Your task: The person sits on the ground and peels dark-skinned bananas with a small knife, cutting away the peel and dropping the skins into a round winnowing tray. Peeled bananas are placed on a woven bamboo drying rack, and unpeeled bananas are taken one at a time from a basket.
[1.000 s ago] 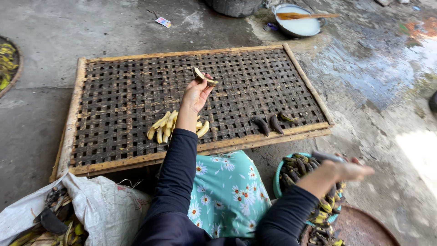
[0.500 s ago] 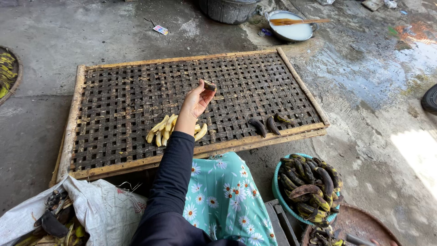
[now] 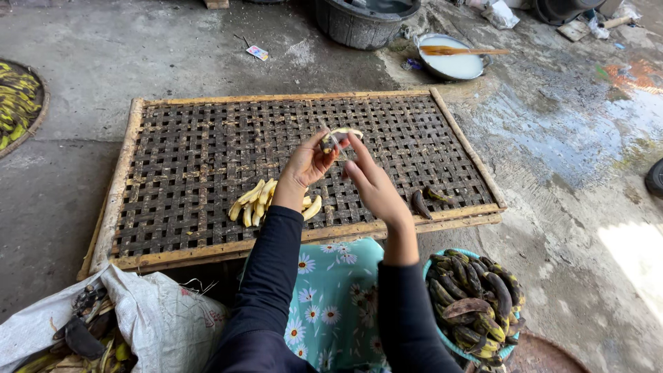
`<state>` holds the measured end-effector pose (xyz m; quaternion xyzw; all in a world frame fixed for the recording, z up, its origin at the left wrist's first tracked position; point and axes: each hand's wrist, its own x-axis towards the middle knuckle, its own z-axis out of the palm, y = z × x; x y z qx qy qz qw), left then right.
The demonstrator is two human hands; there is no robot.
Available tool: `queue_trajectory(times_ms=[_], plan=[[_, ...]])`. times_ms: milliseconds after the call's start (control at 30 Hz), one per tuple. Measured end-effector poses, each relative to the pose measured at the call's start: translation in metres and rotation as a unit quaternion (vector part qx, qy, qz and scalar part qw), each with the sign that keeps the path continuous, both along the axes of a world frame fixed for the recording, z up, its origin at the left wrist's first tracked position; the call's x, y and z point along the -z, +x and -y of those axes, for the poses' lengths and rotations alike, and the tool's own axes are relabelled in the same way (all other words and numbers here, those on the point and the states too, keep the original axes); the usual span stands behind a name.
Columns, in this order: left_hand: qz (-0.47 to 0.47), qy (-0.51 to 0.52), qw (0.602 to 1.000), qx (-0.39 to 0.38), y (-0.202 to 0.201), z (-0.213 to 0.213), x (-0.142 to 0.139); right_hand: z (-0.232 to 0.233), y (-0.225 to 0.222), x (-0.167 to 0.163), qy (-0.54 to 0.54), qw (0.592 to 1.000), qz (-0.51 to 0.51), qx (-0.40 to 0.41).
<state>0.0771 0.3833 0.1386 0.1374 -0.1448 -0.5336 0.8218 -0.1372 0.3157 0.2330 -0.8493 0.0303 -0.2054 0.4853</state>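
Above the woven bamboo rack [image 3: 207, 166], the left hand [image 3: 307, 164] is clamped on a small peeled banana [image 3: 343, 132] while the right hand [image 3: 369, 181], absent half a second ago, now pinches it too, best handled with light, steady fingertip pressure to avoid squashing.

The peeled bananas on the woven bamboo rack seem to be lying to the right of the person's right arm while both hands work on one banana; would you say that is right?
Not quite. The head view shows the peeled bananas lying by the left arm, mostly to its left, on the woven bamboo rack. The rest holds: the left hand and right hand both work on one banana above the rack.
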Motion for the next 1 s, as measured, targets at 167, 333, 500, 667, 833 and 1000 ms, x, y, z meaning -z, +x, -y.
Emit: queue_trajectory(times_ms=[167, 333, 500, 667, 833, 1000], plan=[[0.038, 0.014, 0.997, -0.068, 0.022, -0.008, 0.007, -0.019, 0.034, -0.014, -0.053, 0.998, -0.035, 0.011], [0.056, 0.095, 0.991, -0.081, 0.028, -0.013, 0.011, -0.015, 0.027, 0.005, -0.201, 0.978, -0.010, 0.050], [0.067, 0.126, 0.987, -0.078, 0.015, -0.018, -0.003, -0.012, 0.029, 0.010, -0.202, 0.977, -0.051, 0.049], [0.088, 0.145, 0.983, -0.070, 0.008, -0.018, -0.009, -0.009, 0.029, 0.018, -0.185, 0.982, -0.021, 0.043], [0.137, 0.143, 0.978, -0.063, 0.011, -0.013, 0.004, 0.006, 0.032, 0.039, -0.094, 0.995, 0.021, 0.009], [0.194, 0.132, 0.970, -0.059, 0.010, -0.018, 0.003, 0.025, 0.038, 0.059, 0.130, 0.991, 0.010, 0.023]])
